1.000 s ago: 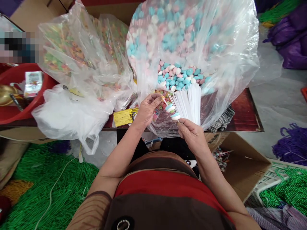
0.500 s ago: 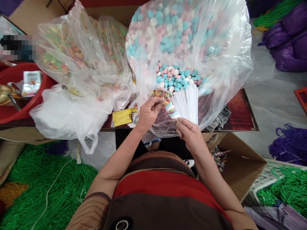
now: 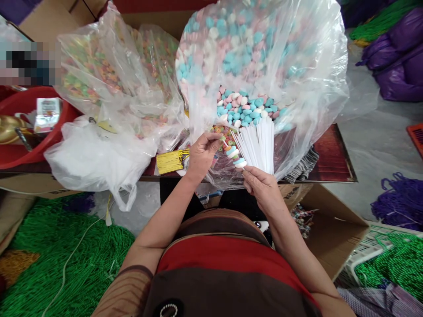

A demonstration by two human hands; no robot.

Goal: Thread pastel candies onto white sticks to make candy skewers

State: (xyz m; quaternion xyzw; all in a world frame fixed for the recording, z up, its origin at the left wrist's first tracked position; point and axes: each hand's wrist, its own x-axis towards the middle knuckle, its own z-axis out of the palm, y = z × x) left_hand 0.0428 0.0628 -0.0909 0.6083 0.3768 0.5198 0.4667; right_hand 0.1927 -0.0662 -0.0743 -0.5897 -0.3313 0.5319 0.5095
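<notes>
My right hand (image 3: 261,184) pinches the lower end of a thin white stick threaded with candy pieces. The candy skewer (image 3: 235,157) carries white, blue, green and orange pieces and tilts up to the left. At its upper tip, my left hand (image 3: 202,155) holds a small green candy ring (image 3: 222,138) between thumb and fingertips. Whether the stick passes through that ring is too small to tell. Right behind the skewer lies a fan of white sticks (image 3: 261,145). Small coloured candy rings (image 3: 219,129) lie beyond my left fingertips.
A large clear bag (image 3: 317,66) of pink, blue and white candies (image 3: 246,110) lies open at the back. Left of it stand bags of candy rings (image 3: 99,66), a white plastic bag (image 3: 99,152), yellow twist ties (image 3: 169,163) and a red basin (image 3: 62,136). A cardboard box (image 3: 333,224) stands lower right.
My left hand has shifted slightly, and a green candy ring now shows in its fingertips at the stick's tip. The skewer has tilted and dropped a little with my right hand.
</notes>
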